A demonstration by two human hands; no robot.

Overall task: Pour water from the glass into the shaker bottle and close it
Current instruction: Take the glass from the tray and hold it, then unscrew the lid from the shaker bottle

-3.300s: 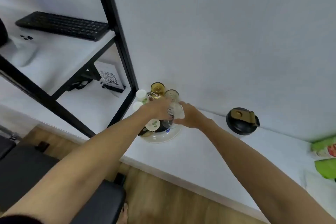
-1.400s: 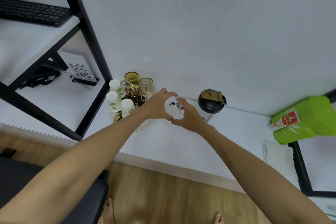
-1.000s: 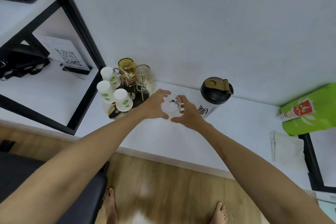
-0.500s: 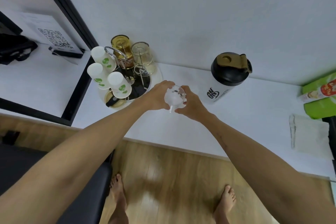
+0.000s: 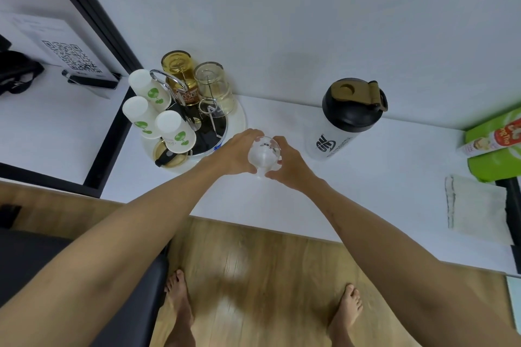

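Over the white counter [image 5: 282, 200], seen from the head camera, we hold a clear glass [image 5: 263, 154] between both hands: the left hand [image 5: 238, 153] curls its fingers round the glass from one side, and the right hand [image 5: 290, 162] wraps it from the other. We judge the glass to be upright and lifted or just resting near the counter's middle; whether its base touches the surface we cannot tell, since the hands cover it, and the water level is too faint to read. To the right of the glass, apart from it, stands the shaker [image 5: 345, 121], a translucent bottle with a black lid [image 5: 353, 105] seated on top and a gold flip cap [image 5: 358, 91] that appears raised off its spout. To the left sits a round tray [image 5: 239, 121] bearing upturned paper cups [image 5: 158, 113] and tumblers [image 5: 212, 84]. At the counter's right end lie a folded cloth [image 5: 476, 211] and a green packet [image 5: 496, 146]. We place the task at its opening step: the glass is in hand, nothing is poured. The next move, in our judgement, calls for freeing one hand to unscrew the lid, since the spout looks too narrow for a clean pour, while the other keeps the glass level; only then should the glass be carried over the open mouth and tipped slowly.
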